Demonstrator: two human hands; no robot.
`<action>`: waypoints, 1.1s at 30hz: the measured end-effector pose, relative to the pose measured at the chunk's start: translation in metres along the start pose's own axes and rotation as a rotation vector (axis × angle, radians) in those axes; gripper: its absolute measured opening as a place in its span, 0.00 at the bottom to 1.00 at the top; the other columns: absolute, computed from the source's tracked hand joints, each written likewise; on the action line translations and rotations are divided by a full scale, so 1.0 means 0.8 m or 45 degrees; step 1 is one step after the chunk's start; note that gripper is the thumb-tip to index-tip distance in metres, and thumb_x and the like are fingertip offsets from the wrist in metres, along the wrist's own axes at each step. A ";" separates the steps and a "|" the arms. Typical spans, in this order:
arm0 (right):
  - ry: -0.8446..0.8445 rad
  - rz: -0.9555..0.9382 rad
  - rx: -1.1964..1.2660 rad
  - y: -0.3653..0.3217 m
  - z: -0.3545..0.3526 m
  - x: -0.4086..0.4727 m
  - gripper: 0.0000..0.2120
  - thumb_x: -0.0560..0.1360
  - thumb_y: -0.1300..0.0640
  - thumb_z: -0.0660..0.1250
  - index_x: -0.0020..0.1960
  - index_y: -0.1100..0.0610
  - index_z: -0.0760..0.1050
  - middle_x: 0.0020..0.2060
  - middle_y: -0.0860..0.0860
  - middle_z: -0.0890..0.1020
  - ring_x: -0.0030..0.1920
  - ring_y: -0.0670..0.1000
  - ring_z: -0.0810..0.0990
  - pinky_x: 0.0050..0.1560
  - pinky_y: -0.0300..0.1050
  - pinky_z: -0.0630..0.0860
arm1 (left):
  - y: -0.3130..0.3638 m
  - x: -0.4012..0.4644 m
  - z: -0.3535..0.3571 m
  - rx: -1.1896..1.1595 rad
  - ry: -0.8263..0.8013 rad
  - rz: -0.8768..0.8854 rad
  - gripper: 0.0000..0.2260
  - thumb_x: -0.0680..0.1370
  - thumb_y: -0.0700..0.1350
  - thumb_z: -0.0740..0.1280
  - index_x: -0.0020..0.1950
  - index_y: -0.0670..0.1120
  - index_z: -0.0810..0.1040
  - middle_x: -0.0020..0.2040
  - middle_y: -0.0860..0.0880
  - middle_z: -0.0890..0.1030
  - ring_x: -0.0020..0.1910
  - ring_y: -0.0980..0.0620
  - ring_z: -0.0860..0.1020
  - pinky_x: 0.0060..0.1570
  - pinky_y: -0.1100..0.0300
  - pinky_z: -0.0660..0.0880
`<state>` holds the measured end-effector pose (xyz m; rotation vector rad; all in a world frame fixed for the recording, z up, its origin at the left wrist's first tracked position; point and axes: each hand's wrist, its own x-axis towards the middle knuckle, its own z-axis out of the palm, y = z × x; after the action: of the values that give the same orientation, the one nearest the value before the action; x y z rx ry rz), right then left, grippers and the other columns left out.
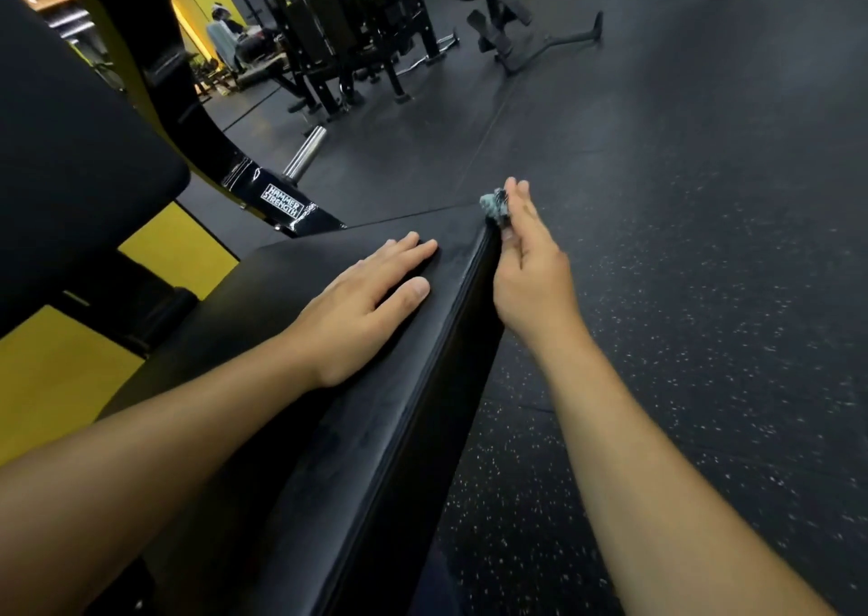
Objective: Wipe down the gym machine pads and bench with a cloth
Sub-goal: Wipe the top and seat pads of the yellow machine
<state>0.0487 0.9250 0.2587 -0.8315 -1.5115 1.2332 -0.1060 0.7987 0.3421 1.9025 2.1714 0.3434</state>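
A long black padded bench seat point(329, 427) runs from the bottom of the view up to the middle. My left hand point(361, 305) rests flat on its top, fingers straight. My right hand point(530, 267) is against the seat's right side near the far corner and holds a small crumpled grey-green cloth point(494, 206) pressed on that corner edge. A black back pad point(70, 155) rises at the upper left.
The machine's black and yellow frame point(282, 199) with a chrome peg point(306, 152) stands behind the seat. Speckled dark rubber floor point(704, 333) spreads to the right. Other black machines point(357, 28) and a person stand far back at the top.
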 end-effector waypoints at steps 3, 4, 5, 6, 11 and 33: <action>-0.025 0.051 -0.004 -0.007 0.003 -0.016 0.26 0.86 0.60 0.53 0.81 0.43 0.60 0.80 0.40 0.58 0.73 0.30 0.54 0.63 0.16 0.50 | -0.003 -0.001 0.002 0.000 0.010 0.001 0.24 0.84 0.63 0.53 0.81 0.65 0.58 0.82 0.64 0.55 0.80 0.67 0.48 0.81 0.51 0.51; -0.014 0.055 -0.004 -0.011 0.006 -0.032 0.26 0.86 0.61 0.52 0.81 0.44 0.59 0.81 0.40 0.58 0.75 0.32 0.54 0.64 0.16 0.49 | -0.003 -0.002 0.003 0.001 0.014 -0.001 0.25 0.83 0.64 0.53 0.81 0.65 0.58 0.82 0.64 0.55 0.80 0.67 0.48 0.81 0.51 0.50; 0.000 0.053 -0.009 -0.016 0.009 -0.051 0.27 0.85 0.62 0.52 0.81 0.45 0.59 0.81 0.40 0.57 0.77 0.34 0.54 0.66 0.17 0.49 | -0.003 -0.003 0.004 0.002 0.019 -0.002 0.25 0.83 0.64 0.52 0.81 0.65 0.58 0.82 0.64 0.55 0.80 0.67 0.48 0.81 0.51 0.50; 0.008 0.049 -0.016 -0.022 0.013 -0.070 0.27 0.85 0.63 0.52 0.82 0.46 0.58 0.81 0.41 0.57 0.78 0.35 0.53 0.68 0.18 0.49 | -0.003 -0.004 0.004 0.003 0.024 -0.005 0.25 0.83 0.64 0.52 0.81 0.65 0.58 0.82 0.64 0.55 0.80 0.67 0.48 0.81 0.52 0.50; -0.041 -0.041 0.056 -0.044 0.031 -0.165 0.30 0.84 0.67 0.53 0.82 0.47 0.56 0.81 0.39 0.55 0.79 0.34 0.50 0.78 0.34 0.52 | -0.001 -0.005 0.005 -0.006 0.038 -0.003 0.27 0.81 0.67 0.51 0.80 0.66 0.58 0.82 0.65 0.55 0.79 0.69 0.48 0.81 0.52 0.50; -0.133 -0.190 -0.054 0.006 0.002 -0.048 0.30 0.83 0.68 0.53 0.81 0.48 0.60 0.82 0.46 0.55 0.81 0.41 0.53 0.80 0.44 0.56 | 0.001 -0.006 0.003 -0.049 0.063 -0.013 0.22 0.85 0.59 0.57 0.80 0.64 0.62 0.80 0.66 0.58 0.78 0.70 0.51 0.74 0.66 0.50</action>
<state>0.0577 0.8903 0.2436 -0.6775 -1.6582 1.1530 -0.1037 0.7944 0.3402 1.8811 2.1882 0.4317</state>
